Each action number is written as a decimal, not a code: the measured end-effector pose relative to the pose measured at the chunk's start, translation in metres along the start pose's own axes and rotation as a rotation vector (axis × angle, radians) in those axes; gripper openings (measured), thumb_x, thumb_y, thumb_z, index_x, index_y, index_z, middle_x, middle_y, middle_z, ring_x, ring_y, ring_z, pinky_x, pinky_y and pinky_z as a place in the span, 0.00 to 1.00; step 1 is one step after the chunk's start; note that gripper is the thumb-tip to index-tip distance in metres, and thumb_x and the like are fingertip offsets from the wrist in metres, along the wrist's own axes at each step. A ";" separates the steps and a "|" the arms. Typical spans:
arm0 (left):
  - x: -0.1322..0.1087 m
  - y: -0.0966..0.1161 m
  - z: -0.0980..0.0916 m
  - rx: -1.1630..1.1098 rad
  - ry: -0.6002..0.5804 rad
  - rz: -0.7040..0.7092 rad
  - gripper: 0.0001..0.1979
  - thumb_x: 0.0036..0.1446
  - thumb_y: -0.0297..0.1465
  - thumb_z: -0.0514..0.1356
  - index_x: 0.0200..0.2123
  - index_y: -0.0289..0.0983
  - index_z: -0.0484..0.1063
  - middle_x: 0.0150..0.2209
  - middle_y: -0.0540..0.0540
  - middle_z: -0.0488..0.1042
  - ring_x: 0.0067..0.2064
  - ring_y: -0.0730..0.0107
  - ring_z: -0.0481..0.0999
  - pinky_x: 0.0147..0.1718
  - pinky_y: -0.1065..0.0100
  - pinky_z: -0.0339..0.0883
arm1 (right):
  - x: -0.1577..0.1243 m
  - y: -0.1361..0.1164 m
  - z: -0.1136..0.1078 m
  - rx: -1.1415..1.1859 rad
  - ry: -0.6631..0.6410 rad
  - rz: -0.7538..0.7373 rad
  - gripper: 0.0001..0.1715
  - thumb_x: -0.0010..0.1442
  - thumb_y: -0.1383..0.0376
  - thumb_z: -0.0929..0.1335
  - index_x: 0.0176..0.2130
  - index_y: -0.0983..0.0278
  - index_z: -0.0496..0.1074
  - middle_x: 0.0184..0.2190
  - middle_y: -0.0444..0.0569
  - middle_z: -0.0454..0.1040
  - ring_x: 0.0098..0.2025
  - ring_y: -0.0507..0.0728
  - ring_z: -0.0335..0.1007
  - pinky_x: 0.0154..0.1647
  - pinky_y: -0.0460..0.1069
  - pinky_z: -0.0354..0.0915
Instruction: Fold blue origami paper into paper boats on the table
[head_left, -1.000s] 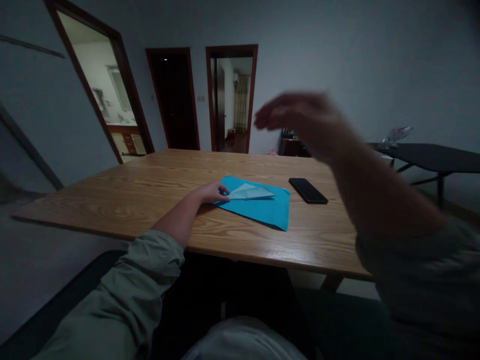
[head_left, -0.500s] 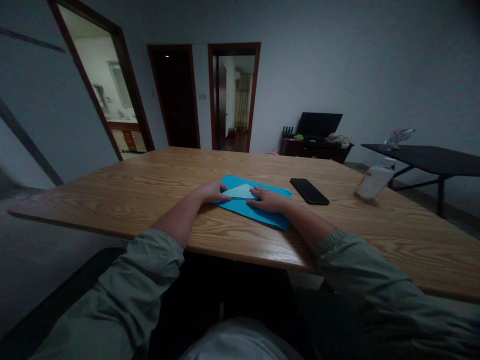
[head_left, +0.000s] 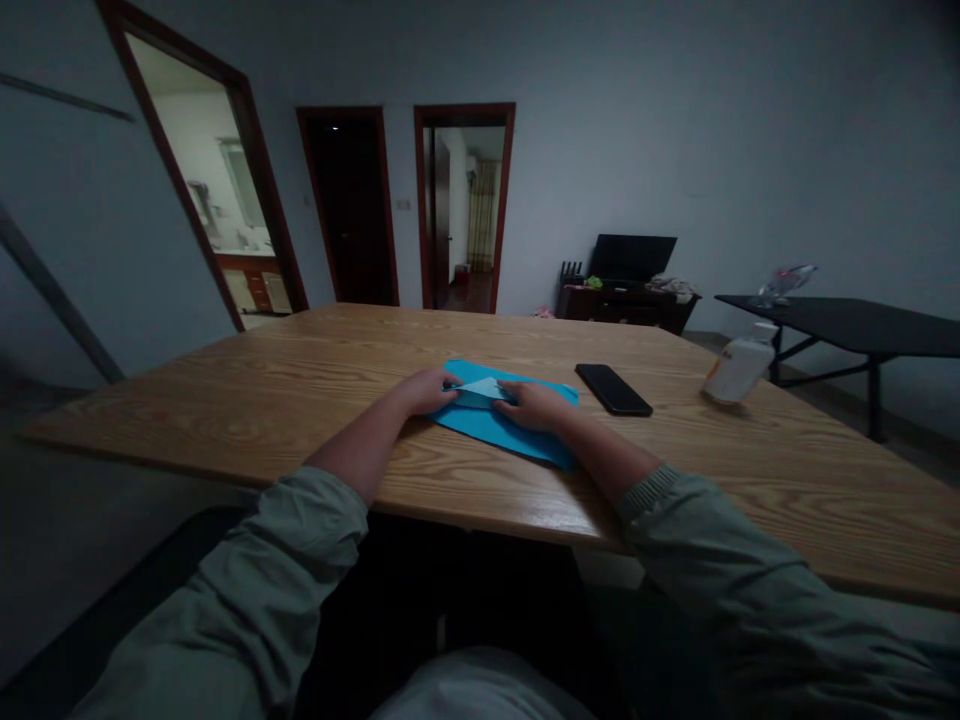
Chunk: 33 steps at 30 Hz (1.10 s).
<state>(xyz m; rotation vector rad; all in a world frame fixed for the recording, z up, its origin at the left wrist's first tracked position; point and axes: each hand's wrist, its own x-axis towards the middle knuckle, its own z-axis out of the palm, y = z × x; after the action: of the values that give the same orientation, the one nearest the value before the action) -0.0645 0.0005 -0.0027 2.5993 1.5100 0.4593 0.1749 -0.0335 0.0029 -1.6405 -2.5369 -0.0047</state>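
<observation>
A pale, light-blue folded paper [head_left: 480,392] lies between my hands, its middle raised to a low peak. Under it a bright blue sheet [head_left: 499,430] rests on the wooden table. My left hand [head_left: 431,390] pinches the paper's left end between thumb and fingers. At the other end my right hand [head_left: 534,405] grips the paper, its fingers curled in at the edge. The fingertips partly cover both ends of the paper.
Right of the blue sheet, a black phone [head_left: 613,389] lies on the wooden table [head_left: 360,350]. Farther right stands a white bottle [head_left: 741,368]. A black table [head_left: 862,320] and a cabinet with a screen [head_left: 634,258] are beyond.
My right hand's fingers have gone from lying flat on the paper to curling round its right end. The paper has lifted slightly off the blue sheet. The view has tilted up a little.
</observation>
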 end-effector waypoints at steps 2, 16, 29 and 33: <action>0.000 0.005 0.000 -0.031 0.052 0.003 0.20 0.55 0.36 0.55 0.50 0.42 0.74 0.44 0.47 0.77 0.41 0.66 0.74 0.42 0.70 0.64 | 0.000 -0.004 -0.001 -0.033 0.034 0.024 0.36 0.62 0.47 0.57 0.63 0.60 0.56 0.53 0.57 0.71 0.52 0.65 0.69 0.48 0.54 0.63; 0.007 0.056 0.001 -0.435 0.646 -0.033 0.40 0.56 0.37 0.59 0.66 0.40 0.41 0.59 0.37 0.60 0.50 0.62 0.68 0.43 0.65 0.67 | 0.017 -0.030 -0.021 0.306 0.500 0.178 0.28 0.67 0.58 0.51 0.50 0.65 0.72 0.43 0.55 0.77 0.44 0.62 0.72 0.43 0.50 0.64; 0.002 0.030 0.001 -0.310 0.389 -0.040 0.23 0.57 0.30 0.52 0.57 0.42 0.63 0.42 0.45 0.75 0.43 0.64 0.74 0.44 0.66 0.65 | 0.020 0.000 -0.001 0.392 0.411 0.053 0.29 0.61 0.66 0.60 0.61 0.59 0.61 0.56 0.48 0.68 0.57 0.59 0.65 0.57 0.53 0.59; 0.004 0.015 0.005 -0.303 0.242 0.067 0.24 0.55 0.27 0.54 0.56 0.41 0.67 0.50 0.45 0.72 0.50 0.64 0.71 0.51 0.64 0.63 | 0.016 0.015 0.001 0.295 0.330 -0.019 0.28 0.62 0.67 0.59 0.60 0.57 0.61 0.56 0.47 0.68 0.57 0.60 0.64 0.57 0.55 0.59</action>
<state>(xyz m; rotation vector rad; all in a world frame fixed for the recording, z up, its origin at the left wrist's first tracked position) -0.0490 -0.0034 -0.0031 2.4295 1.2945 0.9584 0.1814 -0.0124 0.0023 -1.3757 -2.1859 0.0862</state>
